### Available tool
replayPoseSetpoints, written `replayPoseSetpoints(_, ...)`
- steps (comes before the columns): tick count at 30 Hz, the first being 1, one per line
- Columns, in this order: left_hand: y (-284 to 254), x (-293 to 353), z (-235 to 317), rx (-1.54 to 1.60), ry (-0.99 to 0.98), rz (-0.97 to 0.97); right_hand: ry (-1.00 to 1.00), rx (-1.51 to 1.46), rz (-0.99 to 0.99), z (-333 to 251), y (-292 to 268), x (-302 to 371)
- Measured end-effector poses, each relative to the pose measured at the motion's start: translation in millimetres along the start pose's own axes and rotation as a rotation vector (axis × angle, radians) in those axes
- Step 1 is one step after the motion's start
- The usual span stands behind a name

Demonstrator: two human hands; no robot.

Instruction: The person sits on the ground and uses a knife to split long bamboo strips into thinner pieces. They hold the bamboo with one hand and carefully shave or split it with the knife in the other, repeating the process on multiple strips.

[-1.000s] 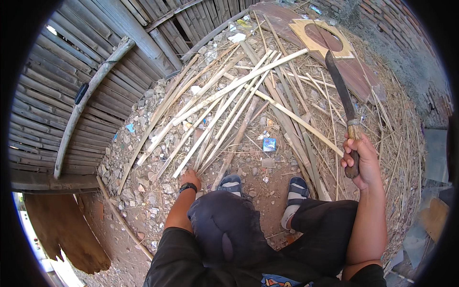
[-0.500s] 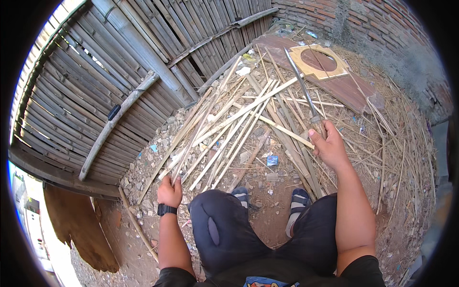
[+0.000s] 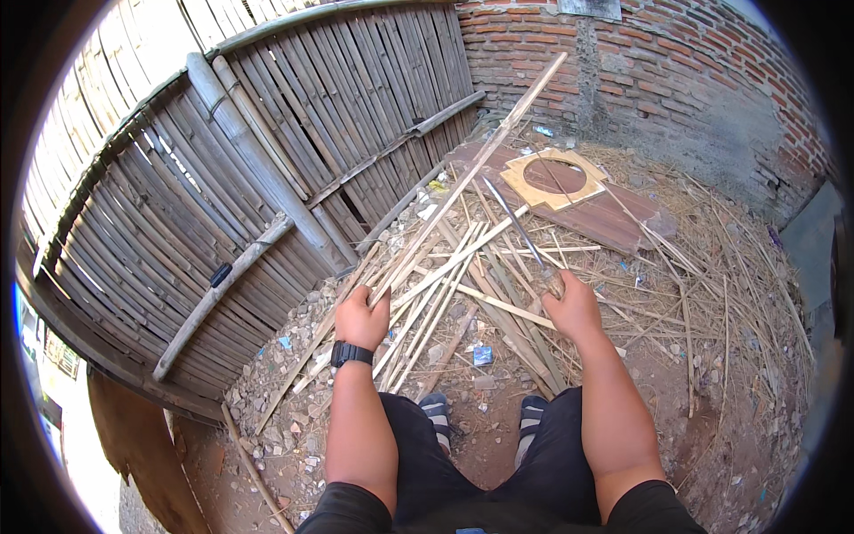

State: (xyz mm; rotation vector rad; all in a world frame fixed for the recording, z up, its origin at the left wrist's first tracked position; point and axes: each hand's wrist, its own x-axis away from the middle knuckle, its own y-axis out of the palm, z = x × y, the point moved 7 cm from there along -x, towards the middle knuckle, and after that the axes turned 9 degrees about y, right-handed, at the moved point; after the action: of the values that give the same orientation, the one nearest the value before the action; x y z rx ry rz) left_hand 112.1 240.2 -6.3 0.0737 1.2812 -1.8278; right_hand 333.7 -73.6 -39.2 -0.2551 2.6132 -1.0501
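My left hand (image 3: 360,318), with a black watch on its wrist, is closed round the near end of a long bamboo strip (image 3: 498,141). That strip slants up and away to the right, its far end raised in front of the brick wall. In my right hand (image 3: 574,308) is the handle of a machete (image 3: 516,224), its long narrow blade pointing away and to the left. Below both hands lies a loose pile of pale split bamboo strips (image 3: 449,283), crossing one another on the ground.
A slatted bamboo fence (image 3: 294,116) stands on the left, a brick wall (image 3: 676,80) at the back. Against the wall lies a brown board (image 3: 636,227) bearing a yellow panel (image 3: 525,187) with a round hole. Stones, straw and a blue packet (image 3: 482,356) litter the ground.
My left hand has risen and moved right, lifting the bamboo strip from the pile. The right hand still grips the machete. My view has tilted up, showing more of the wall.
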Motion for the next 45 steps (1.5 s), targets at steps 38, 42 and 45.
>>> replayPoseSetpoints(38, 34.4, 14.4, 5.6, -0.049, 0.242, -0.248, -0.057, 0.063, -0.125, 10.7, 11.4, -11.9)
replayPoseSetpoints(42, 45.6, 17.5, -6.6, 0.036, 0.208, -0.379, -0.282, 0.228, -0.191, -28.7, 24.0, 14.9)
replayPoseSetpoints(45, 45.3, 16.9, -9.8, 0.061, 0.211, -0.378, -0.259, 0.168, -0.21, -13.4, 18.0, 3.2)
